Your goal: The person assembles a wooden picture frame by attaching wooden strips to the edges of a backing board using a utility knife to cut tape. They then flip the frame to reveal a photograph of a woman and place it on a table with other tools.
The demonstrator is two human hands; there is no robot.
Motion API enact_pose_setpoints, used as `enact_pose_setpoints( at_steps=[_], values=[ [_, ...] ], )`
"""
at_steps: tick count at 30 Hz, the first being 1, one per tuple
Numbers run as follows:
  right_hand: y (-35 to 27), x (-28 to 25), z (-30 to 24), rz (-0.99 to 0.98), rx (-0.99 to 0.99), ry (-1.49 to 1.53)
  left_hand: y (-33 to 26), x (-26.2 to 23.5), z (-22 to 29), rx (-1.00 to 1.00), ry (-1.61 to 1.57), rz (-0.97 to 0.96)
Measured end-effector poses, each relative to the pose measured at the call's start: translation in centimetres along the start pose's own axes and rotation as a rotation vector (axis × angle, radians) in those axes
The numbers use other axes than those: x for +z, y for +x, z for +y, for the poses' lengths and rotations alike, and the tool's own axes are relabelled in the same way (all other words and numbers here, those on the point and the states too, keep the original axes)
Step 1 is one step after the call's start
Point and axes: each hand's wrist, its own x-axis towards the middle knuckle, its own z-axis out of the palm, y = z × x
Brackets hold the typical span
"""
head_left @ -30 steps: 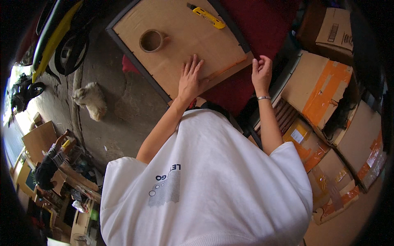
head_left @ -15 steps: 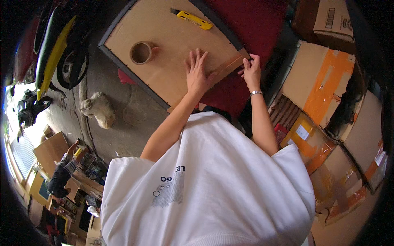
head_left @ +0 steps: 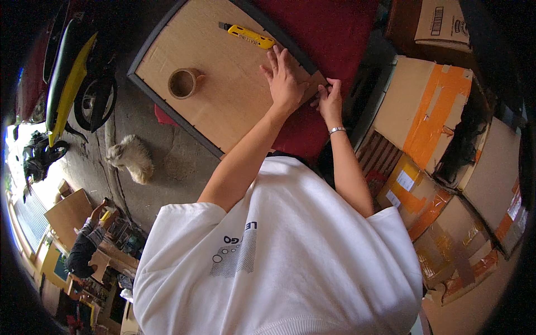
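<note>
A framed board (head_left: 223, 114) with a dark rim and a light brown back lies on a red surface in front of me. My left hand (head_left: 286, 86) is spread on the board near its right side, fingers stretched toward the yellow box cutter (head_left: 250, 37). At the board's right corner my right hand (head_left: 329, 103) has its fingers curled together against the edge. A brown strip, seemingly tape, runs along that edge; whether those fingers grip it is hidden. On the board's left half stands a roll of brown tape (head_left: 182, 84).
Taped cardboard boxes (head_left: 399, 111) are stacked on the right. A light-furred animal (head_left: 131, 158) is on the concrete floor to the left, below a motorbike (head_left: 70, 84). Another person (head_left: 84, 251) bends over things at the far lower left. Red cloth (head_left: 346, 33) extends beyond the board.
My left hand has slid up and right across the board, close to the box cutter. The right hand has shifted slightly left and down, staying by the corner. The whole view has turned a little.
</note>
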Motion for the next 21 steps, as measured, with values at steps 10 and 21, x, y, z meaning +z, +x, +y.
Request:
enact_pose_setpoints(
  at_steps=[10, 21],
  values=[
    [-0.6, -1.2, -2.5, -0.088, 0.096, 0.192, 3.2, -1.8, -0.2, 0.358, 0.229, 0.010],
    [-0.6, -1.1, -3.4, -0.042, 0.194, 0.205, -9.3, -11.8, -10.7, 0.313, 0.498, -0.330]
  ],
)
